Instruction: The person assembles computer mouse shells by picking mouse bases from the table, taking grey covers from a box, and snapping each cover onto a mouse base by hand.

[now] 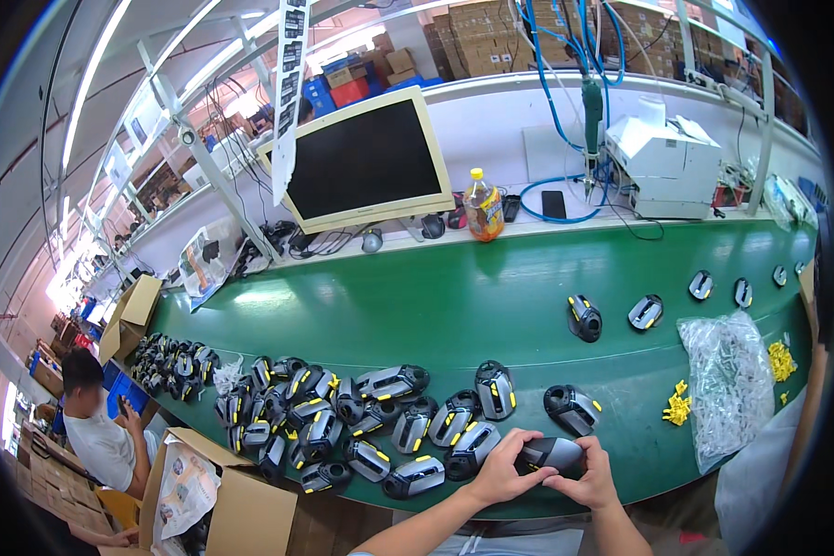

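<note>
Near the front edge of the green table, my left hand (500, 473) and my right hand (597, 476) grip a dark grey and black computer mouse shell (553, 452) from both sides. My two thumbs meet along its near edge, and the fingers hide its ends. Just beyond it lies another mouse shell (573, 410), black and silver with yellow bits. To the left spreads a heap of similar mouse shells (315, 431). A clear bag of small pale parts (732, 389) lies to the right, beside small yellow parts (676, 406).
More shells (646, 312) dot the green tabletop (417, 306) toward the far right. A monitor (361, 162), a drink bottle (484, 208) and a hanging green power screwdriver (592, 116) are behind. An open carton (250, 510) stands at lower left; a person (102, 431) sits beyond it.
</note>
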A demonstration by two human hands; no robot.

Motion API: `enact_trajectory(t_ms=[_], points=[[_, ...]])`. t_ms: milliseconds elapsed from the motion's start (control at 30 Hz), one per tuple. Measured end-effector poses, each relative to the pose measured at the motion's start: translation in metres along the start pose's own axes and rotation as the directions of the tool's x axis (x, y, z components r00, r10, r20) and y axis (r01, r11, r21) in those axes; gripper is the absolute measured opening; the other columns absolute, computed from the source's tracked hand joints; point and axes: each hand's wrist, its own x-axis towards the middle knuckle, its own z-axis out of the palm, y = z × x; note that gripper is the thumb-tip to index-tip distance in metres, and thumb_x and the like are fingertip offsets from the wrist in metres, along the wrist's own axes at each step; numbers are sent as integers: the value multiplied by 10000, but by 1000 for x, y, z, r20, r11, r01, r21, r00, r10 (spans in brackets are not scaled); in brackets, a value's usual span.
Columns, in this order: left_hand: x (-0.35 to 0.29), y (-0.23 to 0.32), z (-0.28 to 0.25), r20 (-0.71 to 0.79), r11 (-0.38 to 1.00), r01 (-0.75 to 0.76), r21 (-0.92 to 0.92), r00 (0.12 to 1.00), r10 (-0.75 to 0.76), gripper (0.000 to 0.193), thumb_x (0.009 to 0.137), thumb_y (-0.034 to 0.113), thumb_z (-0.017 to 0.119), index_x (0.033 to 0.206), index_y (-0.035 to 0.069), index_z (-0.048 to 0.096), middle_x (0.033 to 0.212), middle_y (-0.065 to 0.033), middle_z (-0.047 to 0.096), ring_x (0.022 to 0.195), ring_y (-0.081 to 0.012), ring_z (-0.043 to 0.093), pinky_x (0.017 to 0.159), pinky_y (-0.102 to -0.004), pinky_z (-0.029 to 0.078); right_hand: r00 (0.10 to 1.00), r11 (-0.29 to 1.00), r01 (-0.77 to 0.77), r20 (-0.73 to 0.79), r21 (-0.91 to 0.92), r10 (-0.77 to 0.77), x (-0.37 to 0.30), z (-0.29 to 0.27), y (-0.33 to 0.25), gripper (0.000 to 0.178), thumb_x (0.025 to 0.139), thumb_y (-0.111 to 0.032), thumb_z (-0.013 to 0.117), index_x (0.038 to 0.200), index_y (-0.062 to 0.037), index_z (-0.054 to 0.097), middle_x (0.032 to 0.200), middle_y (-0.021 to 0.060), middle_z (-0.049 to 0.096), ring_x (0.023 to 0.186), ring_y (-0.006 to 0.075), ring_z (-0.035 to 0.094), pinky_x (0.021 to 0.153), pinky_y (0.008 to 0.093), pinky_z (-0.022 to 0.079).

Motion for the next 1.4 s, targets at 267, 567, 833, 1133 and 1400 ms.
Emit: enact_trajectory(t_ms=[267,567,833,1133,1400], points=[[10,-2,-2,-26,998,-18,62,999,19,570,754,300,880,1150,6,592,1040,-118,610,900,-240,608,795,-337,488,993,994,106,-42,-35,-108,10,4,0,616,641,-249,967,1056,-34,566,797,40,647,686,125,597,615,276,481],[0,-5,5,-41,986,-27,165,999,34,573,740,377,864,1131,42,611,1007,-99,632,867,-246,588,786,-352,370,996,984,33,-79,-175,-48,1,6,-12,597,676,-254,943,1081,-28,566,821,91,645,679,172,600,627,308,493],[27,50,-54,-104,994,87,71,991,-79,434,795,243,845,1068,28,585,923,-67,571,831,-140,547,709,-307,477,989,949,133,20,285,-145,16,-5,-7,930,698,-337,924,1429,0,459,1231,155,602,1133,257,636,972,393,533],[227,-97,-190,-268,625,668,404,739,-618,749,827,666,692,941,-74,685,839,-154,693,758,-235,667,720,-376,546,899,892,430,160,-140,-408,14,-3,-25,490,800,-334,835,1172,-59,672,980,81,691,861,245,661,721,337,554],[246,-124,-170,-236,292,243,925,970,-60,654,886,518,671,1301,16,602,1346,-257,535,1233,-447,508,1042,-520,422,905,894,420,142,-158,-400,13,-7,-28,370,831,-339,802,1083,-83,712,892,28,686,793,184,657,618,312,542]])
